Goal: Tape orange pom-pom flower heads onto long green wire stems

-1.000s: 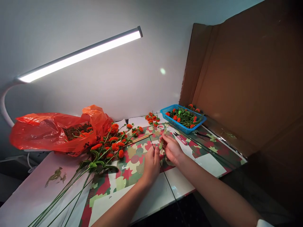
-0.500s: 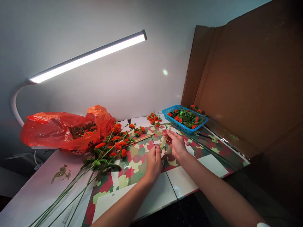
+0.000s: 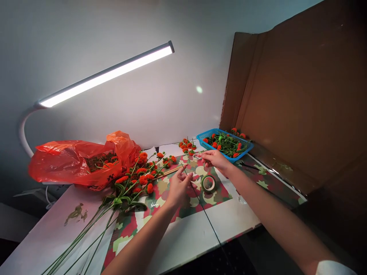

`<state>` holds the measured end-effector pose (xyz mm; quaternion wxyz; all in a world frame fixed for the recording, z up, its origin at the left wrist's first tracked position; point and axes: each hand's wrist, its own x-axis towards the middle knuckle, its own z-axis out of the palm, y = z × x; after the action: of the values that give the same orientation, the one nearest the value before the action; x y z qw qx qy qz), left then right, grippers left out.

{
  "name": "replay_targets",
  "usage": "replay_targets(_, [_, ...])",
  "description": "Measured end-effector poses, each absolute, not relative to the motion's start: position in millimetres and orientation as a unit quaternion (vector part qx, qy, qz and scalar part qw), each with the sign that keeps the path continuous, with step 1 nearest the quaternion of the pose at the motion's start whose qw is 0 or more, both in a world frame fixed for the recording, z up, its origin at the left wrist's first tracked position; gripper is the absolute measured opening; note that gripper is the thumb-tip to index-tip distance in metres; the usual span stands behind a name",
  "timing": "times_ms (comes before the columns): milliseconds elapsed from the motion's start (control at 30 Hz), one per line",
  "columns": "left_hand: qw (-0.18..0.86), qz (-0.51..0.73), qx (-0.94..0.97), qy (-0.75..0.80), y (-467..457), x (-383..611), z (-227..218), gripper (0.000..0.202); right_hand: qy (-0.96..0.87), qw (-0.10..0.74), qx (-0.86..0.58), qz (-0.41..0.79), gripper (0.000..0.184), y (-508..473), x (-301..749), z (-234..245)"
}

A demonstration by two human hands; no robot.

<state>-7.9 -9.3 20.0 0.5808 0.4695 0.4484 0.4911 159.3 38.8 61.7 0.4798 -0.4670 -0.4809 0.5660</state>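
My left hand (image 3: 180,185) is closed lightly around a long thin dark green wire stem (image 3: 207,214), which passes between thumb and fingers and slants down past the table's front edge. My right hand (image 3: 216,161) reaches to the back of the patterned mat, its fingertips pinched at the edge of a small white tape ring (image 3: 197,156). Between the hands, a roll of green tape (image 3: 208,184) lies flat on the mat. Left of my left hand lies a bunch of orange fuzzy flowers (image 3: 142,178) with long green stems.
A red plastic bag (image 3: 65,160) of flowers stands at the left under a lit lamp (image 3: 109,74). Wooden sticks (image 3: 169,172) lie behind my left hand. At the back are loose flower heads (image 3: 187,145) and a blue basket (image 3: 200,136). A cardboard panel (image 3: 298,95) borders the right.
The green tape left the hands, and its roll now lies on the mat. My right hand moved away from the stem to the white ring; my left hand stays at the stem, slightly left.
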Motion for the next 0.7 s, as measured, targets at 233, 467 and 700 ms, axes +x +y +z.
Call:
replay_targets(233, [0.579, 0.538, 0.481, 0.380, 5.3, 9.2, 55.6, 0.050, -0.593, 0.420, -0.432, 0.534, 0.021, 46.4, 163.1, 91.0])
replay_targets(467, [0.577, 0.557, 0.448, 0.395, 17.0, 18.1, 68.3, 0.045, -0.682, 0.383, -0.381, 0.493, 0.026, 63.8, 172.3, 102.2])
replay_targets(700, [0.586, 0.541, 0.428, 0.425, 16.8, 15.7, 66.1, 0.039, -0.699, 0.323, -0.340, 0.540, 0.027, 74.5, 172.7, 101.5])
